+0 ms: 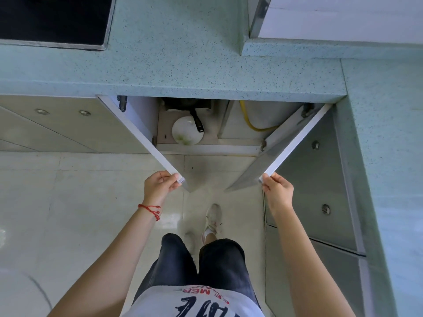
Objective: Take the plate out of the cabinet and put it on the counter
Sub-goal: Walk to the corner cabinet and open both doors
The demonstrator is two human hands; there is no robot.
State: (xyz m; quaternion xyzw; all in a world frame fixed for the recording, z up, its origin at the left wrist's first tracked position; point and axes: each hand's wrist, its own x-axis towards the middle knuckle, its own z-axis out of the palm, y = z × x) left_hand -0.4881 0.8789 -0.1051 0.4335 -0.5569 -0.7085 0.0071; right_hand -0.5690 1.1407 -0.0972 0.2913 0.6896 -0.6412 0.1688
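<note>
A white plate (185, 131) with a green pattern lies on the floor of the open cabinet (210, 143) under the counter (174, 65). A black pan handle rests over the plate's upper right edge. Both cabinet doors stand swung outward. My left hand (163, 184) grips the outer edge of the left door (142, 136). The right door (295, 143) is held at its outer edge by my right hand (278, 191). Both hands are well in front of the plate.
A black pan (185, 105) sits at the back of the cabinet, and a yellow hose (249, 123) curls in its right half. A black cooktop (55, 19) is set in the counter at upper left. The counter wraps along the right side (384, 156). My legs and shoes stand on the tiled floor.
</note>
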